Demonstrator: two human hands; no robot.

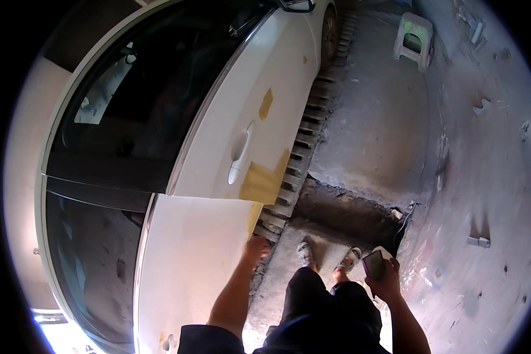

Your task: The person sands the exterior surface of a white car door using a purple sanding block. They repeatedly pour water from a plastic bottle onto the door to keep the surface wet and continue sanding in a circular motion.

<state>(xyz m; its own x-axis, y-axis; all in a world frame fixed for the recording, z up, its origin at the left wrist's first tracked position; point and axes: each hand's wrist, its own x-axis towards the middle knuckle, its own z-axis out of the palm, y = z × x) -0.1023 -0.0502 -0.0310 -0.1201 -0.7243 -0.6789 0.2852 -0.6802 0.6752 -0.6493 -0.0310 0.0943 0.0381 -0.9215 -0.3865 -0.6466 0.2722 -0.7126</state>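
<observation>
Beside me on the left stands a white car; its front door (274, 71) and rear door (189, 248) carry tan, putty-like patches (261, 182). My left hand (255, 251) is at the rear door's bottom edge, over a yellowish strip, its fingers blurred, so whether they hold anything is unclear. On my right, my right hand (388, 277) grips a dark rectangular block (373, 265) with a pale piece behind it. My sandaled feet show between my hands, on concrete.
A slatted channel (311, 115) runs under the car's side. An open trench (342, 206) crosses just ahead of my feet, with a cable at its right end. A pale plastic stool (419, 59) stands far forward. Small metal pieces (478, 242) lie on the dusty floor at right.
</observation>
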